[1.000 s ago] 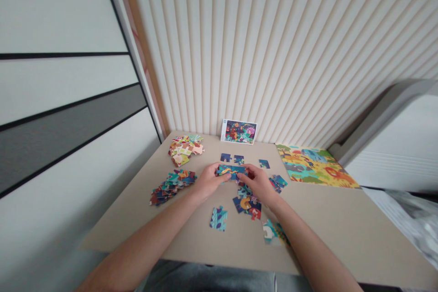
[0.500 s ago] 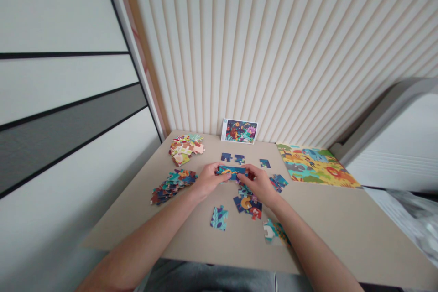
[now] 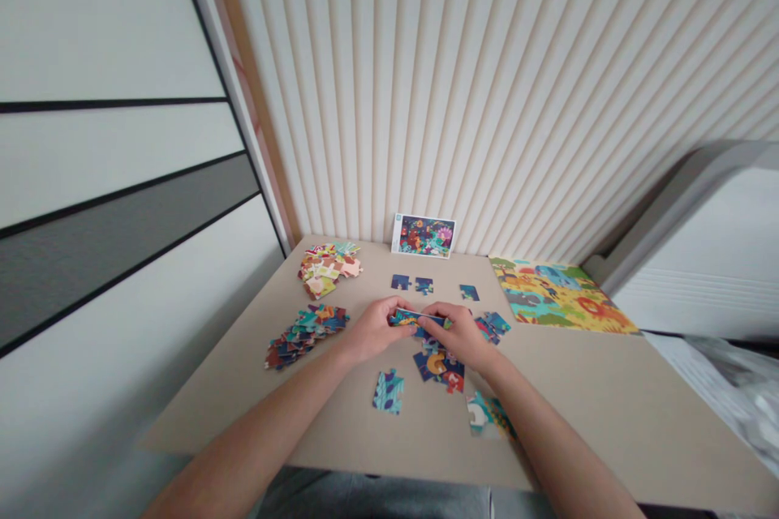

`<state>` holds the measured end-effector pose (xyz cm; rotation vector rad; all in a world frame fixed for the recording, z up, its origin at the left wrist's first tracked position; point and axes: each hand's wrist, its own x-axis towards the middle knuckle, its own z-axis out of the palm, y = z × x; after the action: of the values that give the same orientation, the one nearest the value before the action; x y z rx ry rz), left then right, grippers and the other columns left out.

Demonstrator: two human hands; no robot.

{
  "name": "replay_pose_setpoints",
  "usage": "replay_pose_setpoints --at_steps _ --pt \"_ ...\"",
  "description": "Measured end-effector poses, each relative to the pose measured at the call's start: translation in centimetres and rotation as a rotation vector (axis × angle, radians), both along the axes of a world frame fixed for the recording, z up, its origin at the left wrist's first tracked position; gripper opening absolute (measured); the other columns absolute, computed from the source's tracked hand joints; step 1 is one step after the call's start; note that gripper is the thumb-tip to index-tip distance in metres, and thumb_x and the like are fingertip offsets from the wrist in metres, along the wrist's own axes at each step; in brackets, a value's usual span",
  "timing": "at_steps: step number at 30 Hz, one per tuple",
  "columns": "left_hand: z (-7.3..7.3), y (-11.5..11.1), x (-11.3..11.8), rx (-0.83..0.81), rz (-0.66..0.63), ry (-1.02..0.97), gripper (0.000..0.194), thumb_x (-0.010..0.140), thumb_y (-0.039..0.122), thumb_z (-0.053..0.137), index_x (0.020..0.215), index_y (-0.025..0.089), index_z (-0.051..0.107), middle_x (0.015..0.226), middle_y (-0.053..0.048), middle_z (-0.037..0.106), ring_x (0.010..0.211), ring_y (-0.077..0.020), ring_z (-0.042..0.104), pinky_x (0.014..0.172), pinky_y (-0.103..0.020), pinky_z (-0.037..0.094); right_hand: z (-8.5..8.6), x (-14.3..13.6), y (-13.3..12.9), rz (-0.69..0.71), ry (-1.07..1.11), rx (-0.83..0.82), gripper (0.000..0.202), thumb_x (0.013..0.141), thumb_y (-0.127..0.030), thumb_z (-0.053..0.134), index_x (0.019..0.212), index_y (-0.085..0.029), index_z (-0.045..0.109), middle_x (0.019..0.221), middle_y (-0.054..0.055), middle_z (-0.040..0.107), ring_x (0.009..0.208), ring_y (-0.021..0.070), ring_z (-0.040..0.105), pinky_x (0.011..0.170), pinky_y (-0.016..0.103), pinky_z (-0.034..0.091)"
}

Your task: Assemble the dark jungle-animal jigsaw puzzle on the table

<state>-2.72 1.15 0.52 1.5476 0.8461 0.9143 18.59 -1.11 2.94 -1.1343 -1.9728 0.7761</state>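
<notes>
In the head view, the picture card [image 3: 424,237] is propped upright at the foot of the pleated panel [image 3: 365,97], and a blue-and-orange puzzle strip [image 3: 406,318] is held in front of that card, on the person's side of it. The strip is gripped at its left end by the left hand [image 3: 378,328] and at its right end by the right hand [image 3: 458,332], both clamped on it with thumbs and fingers; it is tilted, with a pale edge showing along the top, and its contact with anything beneath cannot be told. Two blue loose pieces [image 3: 400,282] are laid between card and strip, and a third piece [image 3: 469,293] is set in front of the card, toward its right. Farther out from the card, a joined cluster [image 3: 439,366] is partly covered by the right hand, and a teal piece [image 3: 388,391] is placed left of that cluster. To the card's left, a dark pile [image 3: 309,334] and a lighter pile [image 3: 329,266] are heaped. To its right, a jungle picture [image 3: 560,292] is bordered by the counter's [image 3: 596,413] far edge. The near edge is crossed by both forearms, and open room is offered farthest from the card, toward the right-hand edge.
</notes>
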Motion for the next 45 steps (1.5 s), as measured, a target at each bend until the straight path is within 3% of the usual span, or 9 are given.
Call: replay_pose_setpoints --at_steps 11,16,20,26,29,32,35,39,45 --pt "0.8 -0.5 0.1 0.076 -0.001 0.1 0.025 0.079 0.03 0.076 0.099 0.018 0.067 0.094 -0.002 0.07 0.087 -0.0183 0.063 0.077 -0.026 0.046 -0.2 -0.3 -0.2 -0.003 -0.026 0.064 0.026 0.095 -0.042 0.059 0.088 -0.021 0.072 0.08 0.004 0.071 0.074 0.0186 0.063 0.07 0.029 0.046" --pt "0.3 -0.6 0.6 0.073 0.019 0.023 0.028 0.08 0.031 0.076 0.103 0.018 0.066 0.098 -0.004 0.07 0.09 -0.0194 0.065 0.078 -0.027 0.048 -0.1 0.0 0.1 -0.024 0.008 0.029 0.028 0.095 -0.044 0.059 0.088 -0.02 0.072 0.078 0.003 0.07 0.073 0.0181 0.062 0.07 0.029 0.046" --pt "-0.8 -0.2 0.7 0.031 0.031 0.0 0.032 0.085 0.034 0.071 0.111 0.017 0.061 0.089 -0.003 0.069 0.08 -0.0174 0.066 0.072 -0.027 0.05 0.0 1.5 1.3 -0.127 0.106 -0.014 0.033 0.092 -0.05 0.061 0.088 -0.019 0.072 0.08 0.003 0.07 0.073 0.0174 0.06 0.068 0.028 0.045" --pt "-1.7 0.2 0.3 0.097 0.041 0.075 0.028 0.092 0.034 0.062 0.114 0.017 0.06 0.082 0.0 0.067 0.074 -0.0159 0.067 0.069 -0.027 0.05 -0.7 5.1 3.3 -0.278 0.178 -0.068 0.044 0.088 -0.059 0.064 0.087 -0.016 0.073 0.073 0.002 0.066 0.065 0.0148 0.054 0.061 0.026 0.041" --pt "-1.7 0.3 0.0 0.234 0.111 0.201 0.021 0.095 0.03 0.055 0.113 0.019 0.06 0.084 -0.001 0.069 0.076 -0.0168 0.067 0.073 -0.029 0.052 -1.3 6.7 4.3 -0.358 0.21 -0.051 0.046 0.085 -0.062 0.065 0.089 -0.016 0.073 0.071 0.002 0.066 0.063 0.015 0.053 0.059 0.027 0.04" --pt "-1.4 0.4 -0.4 0.511 0.267 0.453 0.019 0.095 0.022 0.053 0.111 0.021 0.063 0.097 -0.005 0.07 0.092 -0.0207 0.066 0.087 -0.035 0.051 -1.9 8.2 5.1 -0.439 0.249 -0.032 0.048 0.083 -0.063 0.067 0.091 -0.016 0.074 0.074 0.003 0.068 0.065 0.0162 0.055 0.061 0.028 0.042" --pt "-1.2 0.7 -0.9 0.717 0.325 0.658 0.022 0.093 0.015 0.053 0.112 0.02 0.063 0.108 -0.008 0.069 0.106 -0.0248 0.061 0.097 -0.041 0.049 -2.4 8.9 5.4 -0.449 0.249 -0.046 0.05 0.083 -0.064 0.066 0.09 -0.015 0.074 0.077 0.004 0.07 0.067 0.017 0.057 0.061 0.028 0.043" --pt "-1.1 1.9 -1.3 0.822 0.296 0.789 0.032 0.094 0.012 0.049 0.121 0.019 0.062 0.118 -0.01 0.067 0.114 -0.0248 0.059 0.102 -0.042 0.048 -2.5 8.2 5.2 -0.385 0.182 -0.124 0.051 0.082 -0.065 0.065 0.088 -0.016 0.073 0.072 0.002 0.067 0.063 0.0156 0.054 0.058 0.026 0.04" --pt "-1.7 5.0 0.4 0.978 0.087 0.876 0.05 0.09 0.009 0.049 0.139 0.017 0.054 0.147 -0.013 0.052 0.137 -0.025 0.047 0.117 -0.041 0.036 -2.3 6.7 5.2 -0.264 0.124 -0.183 0.046 0.084 -0.062 0.064 0.083 -0.017 0.072 0.068 -0.001 0.061 0.06 0.0126 0.048 0.057 0.025 0.035"
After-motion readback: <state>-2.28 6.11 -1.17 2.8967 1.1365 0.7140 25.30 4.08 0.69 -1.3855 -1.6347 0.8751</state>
